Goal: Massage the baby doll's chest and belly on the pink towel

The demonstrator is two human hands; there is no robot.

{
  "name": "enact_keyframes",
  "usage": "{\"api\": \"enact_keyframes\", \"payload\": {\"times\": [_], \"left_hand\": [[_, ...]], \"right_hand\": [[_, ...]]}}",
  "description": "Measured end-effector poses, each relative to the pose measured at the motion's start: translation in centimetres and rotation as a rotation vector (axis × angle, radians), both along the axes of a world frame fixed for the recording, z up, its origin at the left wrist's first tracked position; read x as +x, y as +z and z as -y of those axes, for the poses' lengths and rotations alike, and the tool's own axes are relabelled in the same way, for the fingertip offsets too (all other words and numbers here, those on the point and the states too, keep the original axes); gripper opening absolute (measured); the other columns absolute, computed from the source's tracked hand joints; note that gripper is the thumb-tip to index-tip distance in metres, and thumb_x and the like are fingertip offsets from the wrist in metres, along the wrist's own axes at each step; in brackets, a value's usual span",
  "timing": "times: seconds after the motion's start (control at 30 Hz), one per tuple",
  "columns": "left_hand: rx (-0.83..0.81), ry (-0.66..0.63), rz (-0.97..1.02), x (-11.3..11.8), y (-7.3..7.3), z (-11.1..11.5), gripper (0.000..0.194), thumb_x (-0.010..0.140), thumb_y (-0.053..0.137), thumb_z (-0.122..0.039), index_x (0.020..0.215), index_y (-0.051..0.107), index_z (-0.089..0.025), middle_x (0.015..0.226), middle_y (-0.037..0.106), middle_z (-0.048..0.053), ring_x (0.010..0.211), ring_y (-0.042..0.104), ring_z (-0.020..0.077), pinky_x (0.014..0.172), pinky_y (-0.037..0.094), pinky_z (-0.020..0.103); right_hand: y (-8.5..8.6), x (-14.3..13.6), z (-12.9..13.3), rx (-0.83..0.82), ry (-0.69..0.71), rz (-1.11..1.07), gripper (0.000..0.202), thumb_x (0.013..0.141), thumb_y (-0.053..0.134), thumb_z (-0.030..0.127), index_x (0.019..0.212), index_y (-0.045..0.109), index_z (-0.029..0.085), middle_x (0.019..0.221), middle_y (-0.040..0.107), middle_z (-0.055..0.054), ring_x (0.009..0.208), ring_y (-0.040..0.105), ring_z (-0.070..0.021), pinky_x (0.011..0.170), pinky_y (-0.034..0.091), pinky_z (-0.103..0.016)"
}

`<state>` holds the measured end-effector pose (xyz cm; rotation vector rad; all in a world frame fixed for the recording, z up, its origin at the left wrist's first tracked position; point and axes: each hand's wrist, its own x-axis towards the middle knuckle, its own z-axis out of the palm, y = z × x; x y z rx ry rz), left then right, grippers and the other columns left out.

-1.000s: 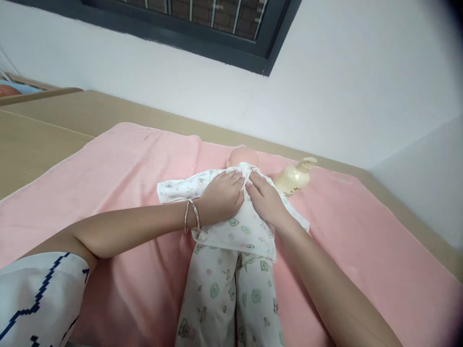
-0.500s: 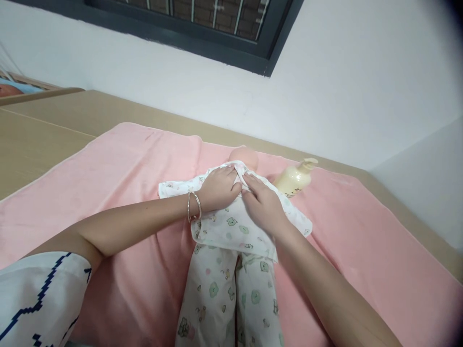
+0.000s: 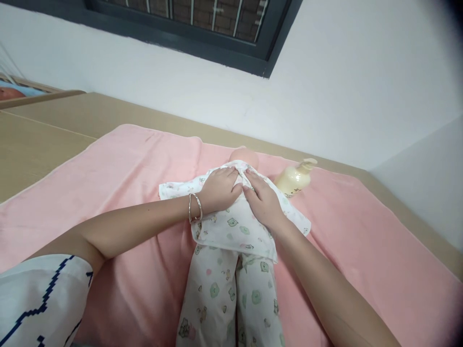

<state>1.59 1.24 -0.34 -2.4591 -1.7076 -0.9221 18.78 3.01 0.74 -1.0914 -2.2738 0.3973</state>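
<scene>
A doll in a white printed top (image 3: 235,236) and matching trousers (image 3: 217,289) lies on a pink blanket (image 3: 130,164). Part of its bare, rounded head (image 3: 245,155) shows beyond the collar; no facial features are visible. My left hand (image 3: 221,189), with two bangles at the wrist, rests flat on the upper front of the top, fingers extended. Opposite it, my right hand (image 3: 264,198) also lies on the top, fingers stretched toward the collar. Both thumbs nearly meet over the bunched cloth between them.
To the right of the doll's head, a pale yellow pump bottle (image 3: 294,179) leans on the blanket. Beneath the blanket is a tan wooden surface (image 3: 43,140), bordered by a white wall (image 3: 347,86). A dark-framed window (image 3: 217,43) is above.
My right fingers lie slightly flatter and shift a little at the collar. The doll, my left hand and the bottle stay nearly in place.
</scene>
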Motion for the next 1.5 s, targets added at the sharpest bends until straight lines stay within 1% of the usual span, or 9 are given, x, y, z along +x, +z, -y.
{"api": "enact_keyframes", "payload": {"times": [0.13,0.3,0.5,0.7,1.0,1.3,1.5], "left_hand": [[-0.008,-0.010,0.000,-0.04,0.13,0.04,0.034,0.095,0.039,-0.023,0.117,0.062,-0.013,0.123,0.067,0.014,0.116,0.061,0.0285,0.105,0.046,0.045],[-0.012,-0.008,-0.002,-0.04,0.09,0.02,0.032,0.095,0.039,-0.023,0.113,0.063,-0.012,0.119,0.068,0.014,0.112,0.061,0.0286,0.103,0.047,0.044],[-0.027,-0.014,0.006,-0.06,0.19,0.02,0.034,0.095,0.039,-0.024,0.116,0.062,-0.013,0.122,0.067,0.014,0.114,0.061,0.0286,0.104,0.046,0.045],[-0.032,-0.011,-0.002,-0.01,0.36,0.13,0.034,0.095,0.039,-0.024,0.117,0.063,-0.011,0.121,0.067,0.014,0.113,0.061,0.0287,0.104,0.046,0.044],[-0.039,-0.018,0.007,0.00,0.34,0.10,0.036,0.095,0.038,-0.024,0.119,0.061,-0.012,0.125,0.066,0.014,0.117,0.060,0.0289,0.106,0.044,0.044],[-0.042,-0.018,0.016,0.00,0.23,0.01,0.035,0.094,0.038,-0.024,0.117,0.061,-0.011,0.123,0.066,0.014,0.115,0.060,0.0288,0.105,0.045,0.044],[-0.044,-0.010,0.016,-0.01,0.24,0.02,0.034,0.094,0.038,-0.025,0.113,0.062,-0.012,0.120,0.067,0.014,0.113,0.061,0.0284,0.104,0.045,0.045]], "right_hand": [[-0.03,0.00,-0.04,0.007,-0.004,-0.004,0.052,0.098,0.041,0.042,0.145,0.054,0.023,0.153,0.048,-0.006,0.145,0.040,-0.0267,0.122,0.030,-0.053],[-0.01,0.01,0.02,0.002,0.000,-0.002,0.055,0.098,0.040,0.041,0.145,0.053,0.017,0.153,0.048,-0.008,0.146,0.039,-0.0259,0.123,0.030,-0.051],[-0.08,0.01,0.06,0.000,-0.005,-0.012,0.053,0.097,0.041,0.042,0.145,0.053,0.021,0.153,0.048,-0.007,0.145,0.040,-0.0255,0.122,0.030,-0.051],[-0.07,0.01,0.09,0.002,-0.011,-0.009,0.053,0.097,0.042,0.039,0.145,0.053,0.019,0.154,0.047,-0.006,0.145,0.040,-0.0258,0.123,0.030,-0.050],[-0.32,0.12,-0.09,0.028,0.007,-0.026,0.053,0.097,0.042,0.040,0.144,0.054,0.018,0.152,0.049,-0.007,0.145,0.041,-0.0265,0.122,0.031,-0.051],[-0.20,0.02,0.00,0.021,-0.008,-0.021,0.053,0.097,0.042,0.040,0.144,0.055,0.019,0.152,0.049,-0.007,0.144,0.042,-0.0265,0.122,0.032,-0.051],[-0.20,-0.01,-0.02,0.029,-0.005,-0.009,0.055,0.097,0.041,0.040,0.143,0.055,0.014,0.152,0.049,-0.010,0.144,0.042,-0.0265,0.122,0.031,-0.049]]}}
